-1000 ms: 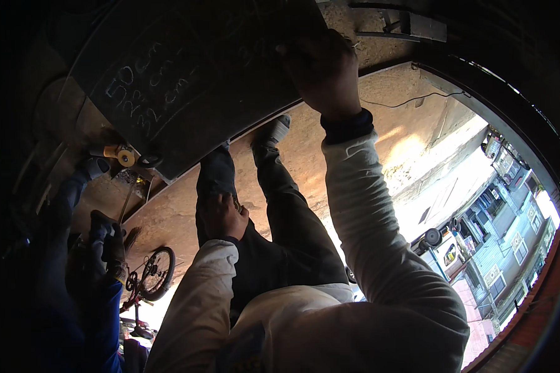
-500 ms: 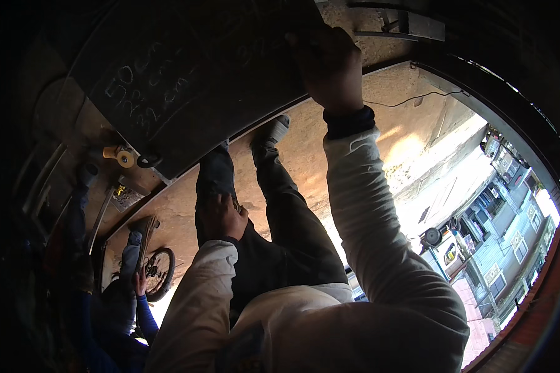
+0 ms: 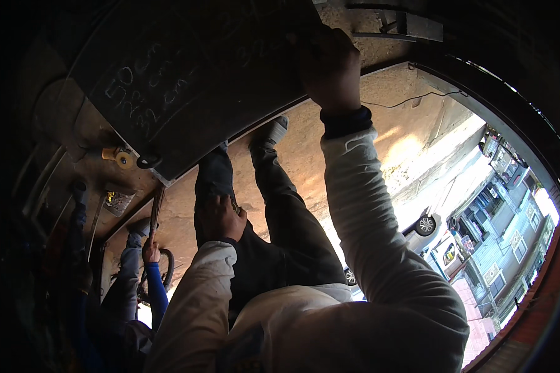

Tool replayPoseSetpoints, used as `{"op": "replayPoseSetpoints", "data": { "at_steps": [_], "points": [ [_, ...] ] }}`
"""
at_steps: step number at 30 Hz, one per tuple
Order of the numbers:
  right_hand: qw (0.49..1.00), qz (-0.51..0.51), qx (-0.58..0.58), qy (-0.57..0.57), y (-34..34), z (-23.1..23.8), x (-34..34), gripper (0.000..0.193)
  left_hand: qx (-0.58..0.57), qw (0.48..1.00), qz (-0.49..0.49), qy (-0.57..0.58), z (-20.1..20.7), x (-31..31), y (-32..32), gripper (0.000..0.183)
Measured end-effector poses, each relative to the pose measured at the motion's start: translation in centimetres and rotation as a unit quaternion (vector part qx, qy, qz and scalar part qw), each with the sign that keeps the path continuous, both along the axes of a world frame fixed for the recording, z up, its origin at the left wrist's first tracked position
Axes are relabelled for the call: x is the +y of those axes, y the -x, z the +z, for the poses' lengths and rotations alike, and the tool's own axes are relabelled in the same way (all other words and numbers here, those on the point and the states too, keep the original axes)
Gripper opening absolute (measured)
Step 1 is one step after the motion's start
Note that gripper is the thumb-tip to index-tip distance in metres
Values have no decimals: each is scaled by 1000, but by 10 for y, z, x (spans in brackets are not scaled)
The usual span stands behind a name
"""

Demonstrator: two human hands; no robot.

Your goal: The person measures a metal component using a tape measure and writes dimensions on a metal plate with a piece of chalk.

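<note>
A dark flat sheet [image 3: 186,118] with pale chalk marks spreads in front of me. My right hand [image 3: 333,68] is on its right part, fingers closed. A small pale tip shows at the fingers, apparently a piece of chalk [image 3: 290,38], beside fresh marks; the fingers are mostly in shadow. My left hand [image 3: 223,217] lies on my left thigh, back of the hand up, its fingers laid over the dark trousers [image 3: 261,255] and holding nothing. A black ring-shaped thing [image 3: 148,161] lies at the sheet's near left corner.
Left of the sheet are a yellow roll [image 3: 123,158] and a clear bag with small bits [image 3: 118,200]. A co-worker's hand [image 3: 150,252], blue-sleeved, is at a long narrow piece near a wheel [image 3: 167,267]. A cable [image 3: 410,99] crosses the floor; a car [image 3: 426,227] is outside.
More pale marks show beside my right hand, which has shifted slightly. My left hand stays on the thigh. The co-worker's arm has moved up to the long piece; a car has come into view outside.
</note>
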State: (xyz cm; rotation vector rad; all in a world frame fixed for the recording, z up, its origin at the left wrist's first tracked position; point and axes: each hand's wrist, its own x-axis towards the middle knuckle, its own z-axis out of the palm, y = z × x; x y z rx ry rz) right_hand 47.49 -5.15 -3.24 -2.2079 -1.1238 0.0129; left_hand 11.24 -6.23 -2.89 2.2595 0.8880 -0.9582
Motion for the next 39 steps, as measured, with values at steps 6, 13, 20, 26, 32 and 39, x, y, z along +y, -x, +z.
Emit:
{"op": "replayPoseSetpoints", "data": {
  "at_steps": [6, 13, 20, 26, 32, 39],
  "points": [
    [999, -19, 34, 10, 1, 5, 0, 5, -14, 1000, 6, -8, 0, -1, 2, 48],
    [1000, -16, -12, -4, -9, 0, 0, 6, 10, 1000, 6, 5, 1, 1, -2, 48],
    [989, -92, 37, -109, -4, 28, -17, 9, -17, 1000, 11, 3, -2, 0, 5, 52],
    [991, -88, 98, -37, 39, 27, -21, 12, 22, 1000, 0, 16, 1, 4, 1, 52],
    [996, 9, 89, -10, 55, 25, -10, 15, 92, 994, 9, 58, 4, 4, -7, 59],
    [995, 64, 77, -6, 51, 21, 0, 14, 45, 999, 3, 25, -3, -5, 6, 56]
  ]
}}
